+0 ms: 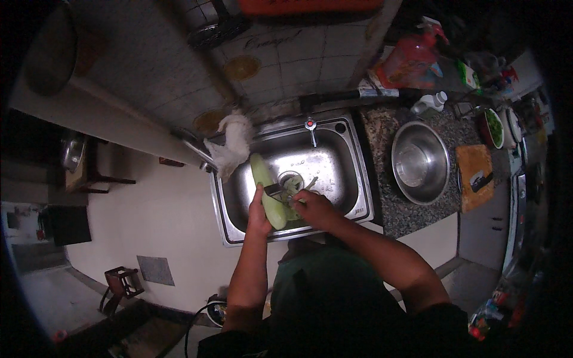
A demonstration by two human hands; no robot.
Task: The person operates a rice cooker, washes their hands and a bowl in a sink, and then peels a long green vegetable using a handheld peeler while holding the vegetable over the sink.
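Your left hand (259, 212) is closed around the lower end of a long pale green gourd (267, 190) held over the steel sink (340, 156) at the centre of the frame. Your right hand (314, 207) grips a peeler (276, 190) laid against the gourd's middle. A steel bowl (419, 162) sits on the counter to the right.

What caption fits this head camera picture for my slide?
Left hand steadies a long pale green gourd over a steel sink while right hand works a peeler.

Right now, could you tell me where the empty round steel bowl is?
In the head view, the round steel bowl sits on the speckled counter, right of the steel sink.
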